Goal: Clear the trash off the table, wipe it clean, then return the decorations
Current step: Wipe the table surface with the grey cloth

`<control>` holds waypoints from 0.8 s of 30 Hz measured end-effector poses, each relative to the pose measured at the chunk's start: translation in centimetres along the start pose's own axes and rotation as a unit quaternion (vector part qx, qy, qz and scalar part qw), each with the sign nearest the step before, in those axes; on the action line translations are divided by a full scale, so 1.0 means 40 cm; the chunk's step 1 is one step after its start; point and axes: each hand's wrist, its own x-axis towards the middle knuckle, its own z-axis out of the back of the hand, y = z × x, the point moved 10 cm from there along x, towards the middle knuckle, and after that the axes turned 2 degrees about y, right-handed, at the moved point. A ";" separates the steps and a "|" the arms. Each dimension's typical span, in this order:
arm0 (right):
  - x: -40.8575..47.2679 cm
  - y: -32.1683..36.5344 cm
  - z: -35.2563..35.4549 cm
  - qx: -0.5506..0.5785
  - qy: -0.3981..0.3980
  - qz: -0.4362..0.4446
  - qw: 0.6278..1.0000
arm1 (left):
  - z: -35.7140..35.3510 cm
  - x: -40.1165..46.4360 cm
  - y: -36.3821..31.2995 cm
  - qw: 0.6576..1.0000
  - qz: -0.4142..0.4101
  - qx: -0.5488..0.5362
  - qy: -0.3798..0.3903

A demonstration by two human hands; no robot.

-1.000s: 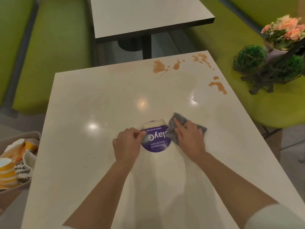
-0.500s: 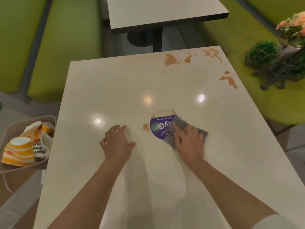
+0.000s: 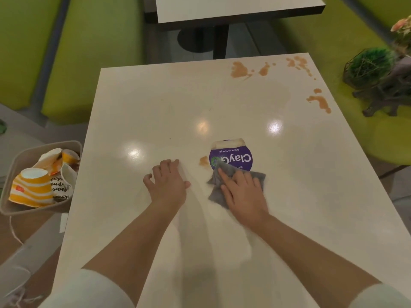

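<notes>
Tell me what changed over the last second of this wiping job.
The left hand let go of the purple sticker's edge and moved left to rest flat on the table, uncovering a small orange spot. The right hand kept pressing the grey cloth at the sticker. The far orange stains remain unwiped.

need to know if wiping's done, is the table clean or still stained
Still stained. Orange spills mark the table at its far edge, and a small spot sits beside the purple sticker.
</notes>
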 end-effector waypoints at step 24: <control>0.116 0.042 -0.020 0.010 0.005 0.005 1.000 | -0.009 0.005 0.007 1.000 0.003 -0.020 0.009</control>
